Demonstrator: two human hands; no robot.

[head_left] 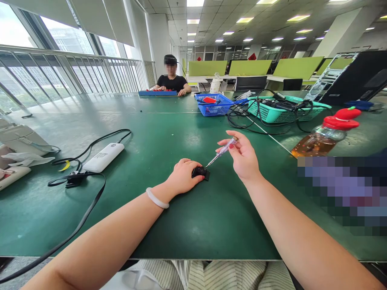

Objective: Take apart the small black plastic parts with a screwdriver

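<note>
Office with green desk partitions (250, 67)

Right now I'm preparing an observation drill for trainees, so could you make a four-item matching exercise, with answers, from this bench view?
Column one:
1. Screwdriver
2. Black part
3. White device
4. Red-lidded bottle

Column two:
A. Lies left of both hands, beside a black cord
B. Has amber liquid inside
C. Held in the right hand, pointing down and leftward
D. Held on the table by the left hand

Pairs: 1-C, 2-D, 3-A, 4-B.
</note>
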